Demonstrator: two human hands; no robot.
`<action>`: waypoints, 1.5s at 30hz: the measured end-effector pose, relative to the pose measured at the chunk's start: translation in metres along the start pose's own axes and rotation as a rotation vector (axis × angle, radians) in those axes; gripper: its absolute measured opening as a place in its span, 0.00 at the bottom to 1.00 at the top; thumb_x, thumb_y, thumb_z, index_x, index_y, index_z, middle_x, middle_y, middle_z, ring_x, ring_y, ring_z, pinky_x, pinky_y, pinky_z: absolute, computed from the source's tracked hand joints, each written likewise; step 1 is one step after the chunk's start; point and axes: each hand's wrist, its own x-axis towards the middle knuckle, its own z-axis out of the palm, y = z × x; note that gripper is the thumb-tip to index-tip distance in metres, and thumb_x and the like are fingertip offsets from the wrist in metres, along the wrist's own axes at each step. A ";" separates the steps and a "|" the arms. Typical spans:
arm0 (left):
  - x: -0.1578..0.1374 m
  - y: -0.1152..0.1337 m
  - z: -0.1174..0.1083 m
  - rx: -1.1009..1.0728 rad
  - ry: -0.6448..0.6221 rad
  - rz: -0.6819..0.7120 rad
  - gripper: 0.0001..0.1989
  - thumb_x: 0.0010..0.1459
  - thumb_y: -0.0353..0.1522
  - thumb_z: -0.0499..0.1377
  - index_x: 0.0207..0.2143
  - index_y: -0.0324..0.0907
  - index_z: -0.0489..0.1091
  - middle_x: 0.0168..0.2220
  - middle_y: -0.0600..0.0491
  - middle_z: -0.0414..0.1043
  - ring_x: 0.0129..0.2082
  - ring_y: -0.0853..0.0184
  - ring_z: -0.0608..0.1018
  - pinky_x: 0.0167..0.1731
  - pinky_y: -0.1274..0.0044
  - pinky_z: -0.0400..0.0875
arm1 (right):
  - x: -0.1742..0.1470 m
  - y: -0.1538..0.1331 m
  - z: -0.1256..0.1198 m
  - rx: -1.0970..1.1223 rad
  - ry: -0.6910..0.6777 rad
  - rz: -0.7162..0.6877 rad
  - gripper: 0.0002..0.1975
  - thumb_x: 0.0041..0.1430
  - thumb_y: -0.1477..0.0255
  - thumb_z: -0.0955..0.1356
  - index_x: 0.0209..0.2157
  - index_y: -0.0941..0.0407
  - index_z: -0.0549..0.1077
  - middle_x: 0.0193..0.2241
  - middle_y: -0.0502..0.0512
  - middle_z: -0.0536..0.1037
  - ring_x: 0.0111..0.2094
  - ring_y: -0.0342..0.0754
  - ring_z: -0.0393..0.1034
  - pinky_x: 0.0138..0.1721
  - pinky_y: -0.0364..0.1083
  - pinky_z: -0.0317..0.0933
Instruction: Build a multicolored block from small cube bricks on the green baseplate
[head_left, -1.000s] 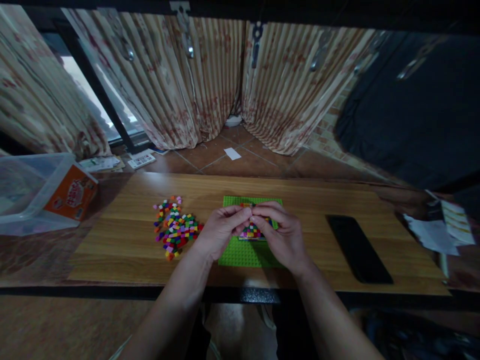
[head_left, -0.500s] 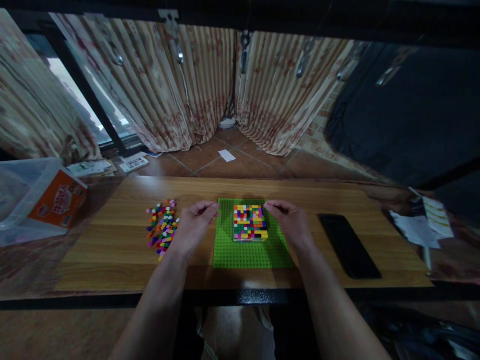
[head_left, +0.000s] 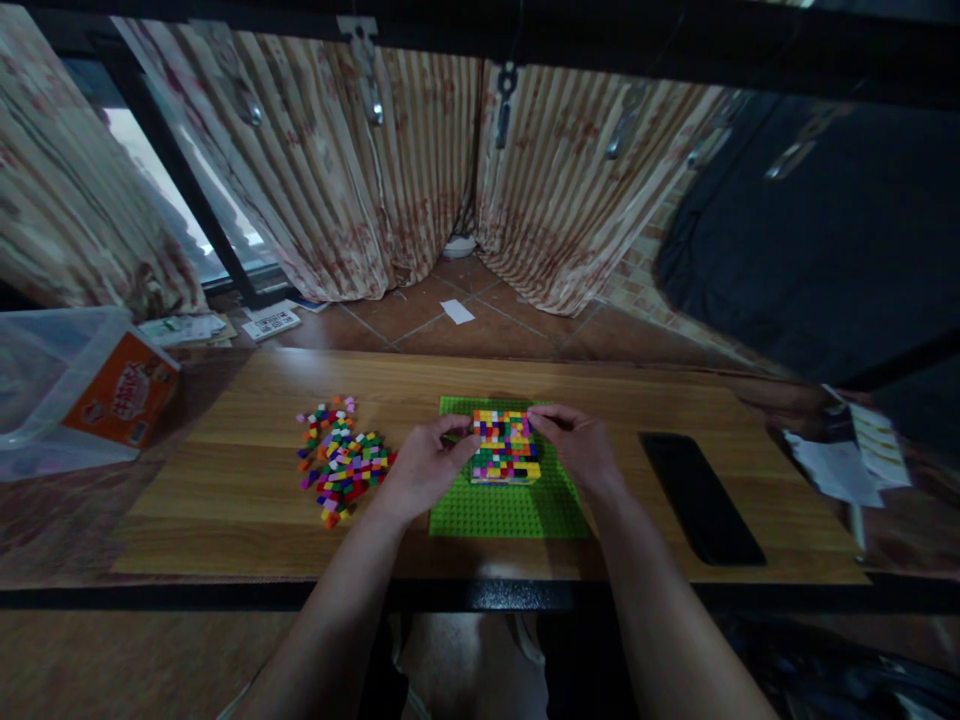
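A block of many-coloured toy bricks (head_left: 504, 448) stands on a green studded baseplate (head_left: 510, 518). My left hand (head_left: 433, 468) is at the block's left side, thumb and forefinger bent in a pinch at its edge. Whatever lies between those fingertips is too small to make out. At the block's upper right corner, my right hand (head_left: 576, 446) has its thumb and fingertips drawn together, and their contents are hidden. Left of my left hand lies a heap of loose bricks (head_left: 346, 468) in mixed colours on the wooden table (head_left: 240, 500).
A dark phone-like slab (head_left: 701, 498) lies on the table's right part. To the left stands a clear plastic bin (head_left: 60, 440) with an orange label. Papers (head_left: 836, 465) are beyond the right edge, and striped curtains (head_left: 405, 180) hang behind.
My left hand has moved right, from beside the baseplate to the block's left edge, uncovering more of the loose bricks. My right hand stays at the block's upper right corner.
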 end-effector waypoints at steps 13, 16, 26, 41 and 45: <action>-0.002 0.001 0.005 0.097 -0.004 0.035 0.13 0.56 0.35 0.61 0.43 0.40 0.77 0.36 0.52 0.80 0.29 0.66 0.77 0.30 0.77 0.67 | 0.005 -0.004 -0.008 -0.039 -0.113 0.006 0.13 0.45 0.61 0.74 0.30 0.55 0.81 0.31 0.55 0.83 0.35 0.51 0.76 0.42 0.52 0.67; -0.002 0.000 0.005 0.100 0.010 0.048 0.11 0.55 0.34 0.62 0.40 0.41 0.78 0.34 0.52 0.80 0.28 0.66 0.76 0.29 0.77 0.66 | 0.006 -0.005 -0.009 -0.051 -0.138 -0.007 0.12 0.46 0.61 0.74 0.29 0.54 0.81 0.31 0.54 0.83 0.35 0.51 0.76 0.43 0.52 0.67; -0.003 -0.002 0.003 0.095 -0.022 0.069 0.12 0.56 0.36 0.60 0.40 0.40 0.78 0.35 0.51 0.79 0.31 0.66 0.77 0.31 0.77 0.69 | 0.002 -0.001 -0.013 -0.087 -0.193 -0.021 0.16 0.48 0.57 0.73 0.32 0.54 0.81 0.33 0.54 0.83 0.37 0.51 0.76 0.44 0.52 0.67; -0.020 -0.016 -0.085 0.761 0.090 0.066 0.08 0.47 0.26 0.60 0.29 0.42 0.78 0.34 0.48 0.78 0.35 0.61 0.77 0.40 0.72 0.69 | -0.004 -0.006 -0.021 -0.225 -0.020 -0.026 0.17 0.51 0.56 0.72 0.35 0.54 0.81 0.32 0.56 0.83 0.32 0.51 0.76 0.36 0.50 0.69; -0.022 -0.011 -0.075 0.908 0.056 0.071 0.08 0.47 0.25 0.60 0.28 0.43 0.78 0.35 0.47 0.78 0.39 0.58 0.77 0.43 0.70 0.67 | -0.004 -0.003 -0.018 -0.230 -0.024 -0.063 0.17 0.52 0.56 0.71 0.35 0.55 0.81 0.33 0.56 0.83 0.34 0.52 0.76 0.39 0.52 0.69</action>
